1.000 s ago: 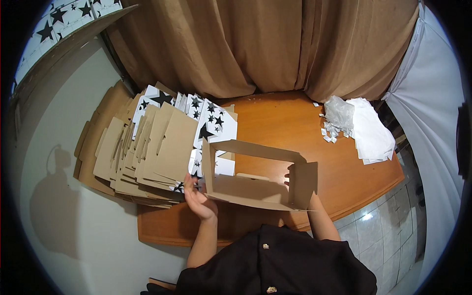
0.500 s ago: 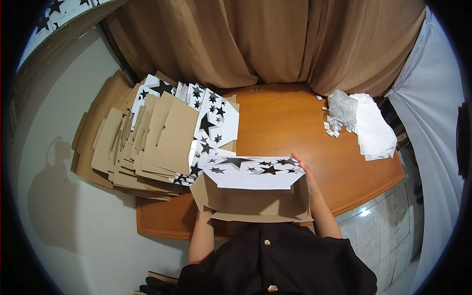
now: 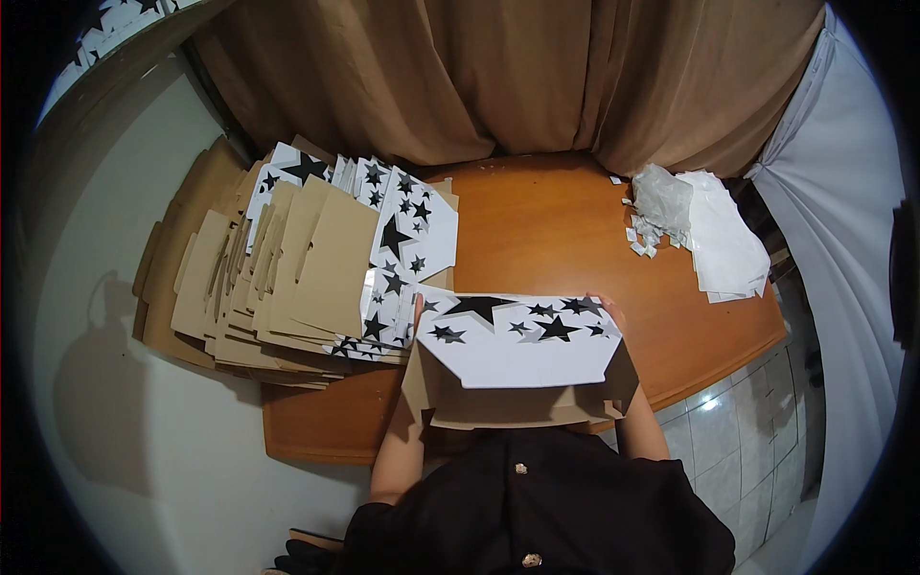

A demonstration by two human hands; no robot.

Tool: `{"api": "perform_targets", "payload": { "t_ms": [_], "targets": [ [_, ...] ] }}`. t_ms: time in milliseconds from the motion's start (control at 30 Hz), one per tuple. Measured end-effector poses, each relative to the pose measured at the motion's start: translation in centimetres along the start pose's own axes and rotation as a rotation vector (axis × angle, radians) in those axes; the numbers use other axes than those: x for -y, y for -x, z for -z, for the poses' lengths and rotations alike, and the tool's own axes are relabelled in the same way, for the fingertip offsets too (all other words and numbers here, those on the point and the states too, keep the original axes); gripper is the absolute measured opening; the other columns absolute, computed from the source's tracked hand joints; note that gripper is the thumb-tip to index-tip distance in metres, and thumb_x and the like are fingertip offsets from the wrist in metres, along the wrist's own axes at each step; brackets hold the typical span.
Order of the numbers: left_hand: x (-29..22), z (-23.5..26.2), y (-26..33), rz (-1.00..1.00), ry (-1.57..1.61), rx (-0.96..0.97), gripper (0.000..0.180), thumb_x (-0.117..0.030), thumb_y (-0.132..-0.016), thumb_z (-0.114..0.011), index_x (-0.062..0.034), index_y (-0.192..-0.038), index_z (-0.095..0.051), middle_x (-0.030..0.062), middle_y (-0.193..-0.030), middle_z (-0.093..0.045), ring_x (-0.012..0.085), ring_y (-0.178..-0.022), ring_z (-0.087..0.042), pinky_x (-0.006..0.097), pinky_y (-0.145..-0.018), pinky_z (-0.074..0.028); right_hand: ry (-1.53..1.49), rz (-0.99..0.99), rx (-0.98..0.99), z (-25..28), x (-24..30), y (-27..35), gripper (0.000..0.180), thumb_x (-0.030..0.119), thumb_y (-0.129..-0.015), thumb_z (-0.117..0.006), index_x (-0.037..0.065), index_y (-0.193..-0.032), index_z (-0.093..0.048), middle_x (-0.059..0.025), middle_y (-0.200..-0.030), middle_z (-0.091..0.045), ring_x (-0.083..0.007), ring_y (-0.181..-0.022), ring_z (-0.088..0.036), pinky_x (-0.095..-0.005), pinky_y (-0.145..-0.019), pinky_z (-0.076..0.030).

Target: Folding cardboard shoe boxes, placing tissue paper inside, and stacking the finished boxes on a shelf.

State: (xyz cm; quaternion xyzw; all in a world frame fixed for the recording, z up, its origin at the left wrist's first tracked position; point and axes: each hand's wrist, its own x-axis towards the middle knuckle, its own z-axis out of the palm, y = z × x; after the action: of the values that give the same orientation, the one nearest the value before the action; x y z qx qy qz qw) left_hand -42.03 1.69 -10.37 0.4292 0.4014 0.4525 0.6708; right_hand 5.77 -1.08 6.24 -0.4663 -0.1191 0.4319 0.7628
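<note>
Close to my body I hold a partly folded cardboard box (image 3: pixel 517 359), its lid flap white with black and grey stars, its inside plain brown. The flap tilts down over the box's opening and hides much of the inside. My left hand (image 3: pixel 419 305) grips the left side; only some fingers show past the edge. At the far right corner, my right hand (image 3: pixel 610 310) is wrapped round the side, partly behind the card. Brown side flaps stick out at both ends of the box.
A large stack of flat cardboard boxes (image 3: pixel 331 259), brown and star-printed, covers the table's left. On the wooden table (image 3: pixel 537 230), at the far right, lie a clear plastic bag (image 3: pixel 663 196), small white pieces (image 3: pixel 644 235) and white sheets (image 3: pixel 724 240). A brown curtain (image 3: pixel 402 77) hangs behind.
The starred flap has swung down toward me, covering more of the opening. My left hand has moved up from beneath to the box's far left edge. The box has shifted slightly right.
</note>
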Motion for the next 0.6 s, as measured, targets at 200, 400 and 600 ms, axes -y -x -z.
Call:
{"api": "perform_targets", "payload": {
  "t_ms": [200,400,600],
  "targets": [
    [-3.0,-11.1,-10.6,-0.079,-0.147,0.014,0.033,-0.029,-0.092,-0.047,-0.0012,-0.108,-0.054,0.0055,-0.084,-0.058,0.0149,-0.079,-0.055,0.028,-0.069,-0.047,-0.13,-0.181,-0.067,4.8,-3.4,-1.9,0.022,0.026,-0.088,-0.05,0.005,-0.084,-0.057,-0.0053,-0.073,-0.059,-0.0146,-0.065,-0.057,-0.0254,-0.061,-0.046],
    [-3.6,-19.3,-16.8,-0.16,-0.296,0.033,0.033,-0.029,-0.092,-0.047,-0.0006,-0.108,-0.054,0.0053,-0.083,-0.058,0.0143,-0.078,-0.055,0.027,-0.069,-0.046,0.236,-0.098,-0.134,7.5,-4.5,-2.4,0.022,0.023,-0.084,-0.049,0.004,-0.075,-0.056,-0.0066,-0.068,-0.057,-0.015,-0.062,-0.055,-0.0291,-0.055,-0.042],
    [-3.4,-19.7,-18.6,-0.236,-0.416,0.049,0.034,-0.029,-0.092,-0.048,-0.0001,-0.108,-0.054,0.0052,-0.082,-0.058,0.0139,-0.078,-0.054,0.027,-0.069,-0.045,1.148,0.0,-0.342,11.7,-6.1,-6.1,0.036,0.034,-0.085,-0.049,0.003,-0.092,-0.065,-0.0135,-0.084,-0.062,-0.0185,-0.08,-0.058,-0.0349,-0.074,-0.046]
  ]
}}
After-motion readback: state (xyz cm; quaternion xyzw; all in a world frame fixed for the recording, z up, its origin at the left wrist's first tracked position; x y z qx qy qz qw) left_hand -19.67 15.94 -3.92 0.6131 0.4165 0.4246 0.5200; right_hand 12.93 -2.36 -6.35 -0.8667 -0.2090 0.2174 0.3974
